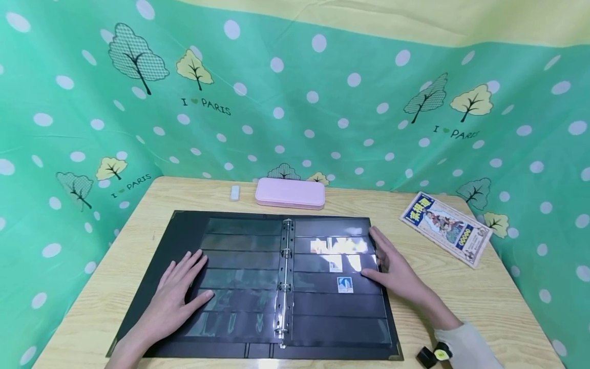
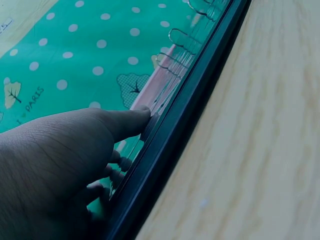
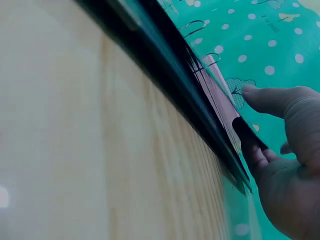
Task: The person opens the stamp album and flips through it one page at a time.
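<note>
A black ring-bound stamp album (image 1: 152,307) lies spread on the table, its clear-pocket pages on both sides of the metal rings (image 1: 286,287). On the left page (image 1: 239,282) no stamps show; my left hand (image 1: 172,297) rests over that page's outer edge with fingers spread. Fingers of my right hand (image 1: 396,271) reach under the right page's (image 1: 341,328) outer edge while the thumb lies above it. The right wrist view shows that page (image 3: 225,90) raised from the layers below. A blue stamp (image 1: 344,285) and a paler stamp (image 1: 335,263) sit in its pockets; glare hides part of the upper rows.
Behind the album are a pink case (image 1: 290,193) and a small white block (image 1: 235,193). A colourful printed booklet (image 1: 446,228) lies at the table's right. Near the right sleeve is a small black object (image 1: 426,357). A green dotted curtain (image 1: 295,128) encloses the table's back and sides.
</note>
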`<state>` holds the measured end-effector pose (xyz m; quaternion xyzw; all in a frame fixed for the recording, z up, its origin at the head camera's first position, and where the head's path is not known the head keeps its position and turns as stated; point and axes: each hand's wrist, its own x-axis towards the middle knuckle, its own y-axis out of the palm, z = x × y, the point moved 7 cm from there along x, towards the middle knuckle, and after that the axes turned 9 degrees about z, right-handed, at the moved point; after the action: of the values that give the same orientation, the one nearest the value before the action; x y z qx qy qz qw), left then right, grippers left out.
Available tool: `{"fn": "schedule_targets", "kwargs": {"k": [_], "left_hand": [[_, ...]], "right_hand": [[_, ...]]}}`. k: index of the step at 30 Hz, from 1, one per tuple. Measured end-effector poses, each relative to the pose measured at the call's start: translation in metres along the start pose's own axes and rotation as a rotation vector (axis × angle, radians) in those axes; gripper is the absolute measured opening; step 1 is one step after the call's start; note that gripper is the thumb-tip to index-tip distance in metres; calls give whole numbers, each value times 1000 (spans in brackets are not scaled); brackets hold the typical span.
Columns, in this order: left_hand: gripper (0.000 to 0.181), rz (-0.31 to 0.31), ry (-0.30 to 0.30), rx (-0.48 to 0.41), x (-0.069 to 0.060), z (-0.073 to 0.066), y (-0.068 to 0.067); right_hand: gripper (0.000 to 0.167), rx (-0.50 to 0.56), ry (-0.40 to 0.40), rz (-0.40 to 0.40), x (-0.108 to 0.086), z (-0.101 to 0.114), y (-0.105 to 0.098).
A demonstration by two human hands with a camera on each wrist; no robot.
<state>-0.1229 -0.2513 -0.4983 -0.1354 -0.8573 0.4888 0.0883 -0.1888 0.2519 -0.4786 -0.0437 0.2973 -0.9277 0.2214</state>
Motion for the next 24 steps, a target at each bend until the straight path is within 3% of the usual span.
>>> {"fn": "schedule_targets", "kwargs": {"k": [4, 9, 24], "left_hand": [[86, -1, -3, 4, 0, -1, 0], [85, -10, -2, 6, -1, -2, 0], [81, -2, -19, -43, 1, -7, -5]], "right_hand": [[111, 149, 28, 5, -7, -4, -2], [105, 223, 46, 30, -18, -8, -3], [71, 208, -86, -31, -48, 21, -3]]}}
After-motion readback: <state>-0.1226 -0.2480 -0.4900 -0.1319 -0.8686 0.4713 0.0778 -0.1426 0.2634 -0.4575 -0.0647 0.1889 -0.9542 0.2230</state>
